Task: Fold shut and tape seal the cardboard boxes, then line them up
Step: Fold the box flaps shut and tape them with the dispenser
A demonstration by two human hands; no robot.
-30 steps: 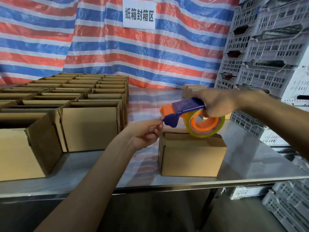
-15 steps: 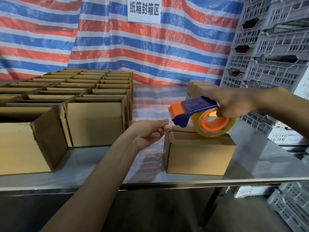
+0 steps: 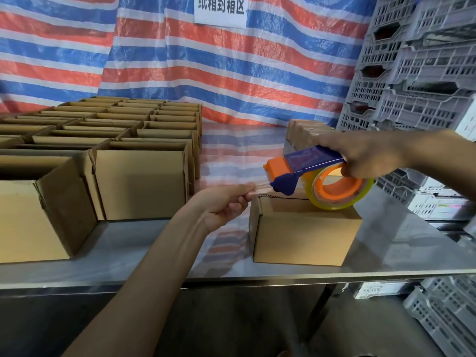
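Note:
A small cardboard box (image 3: 301, 230) with its flaps folded down stands near the front edge of the steel table (image 3: 128, 251). My right hand (image 3: 363, 155) grips a blue and orange tape dispenser (image 3: 306, 173), whose clear tape roll rests on the box top. My left hand (image 3: 226, 202) pinches the free end of the tape (image 3: 261, 188) just left of the box's top left edge. A short strip of tape stretches from the dispenser to my fingers.
Several open cardboard boxes (image 3: 139, 184) fill the table's left half in rows. A row of closed boxes (image 3: 304, 132) stands behind the dispenser at the right. Grey plastic crates (image 3: 422, 63) are stacked on the right. A striped tarp (image 3: 206, 73) hangs behind.
The dispenser has come down so its roll rests on the box top, with a slightly longer strip of tape stretched out. The camera has moved a little closer.

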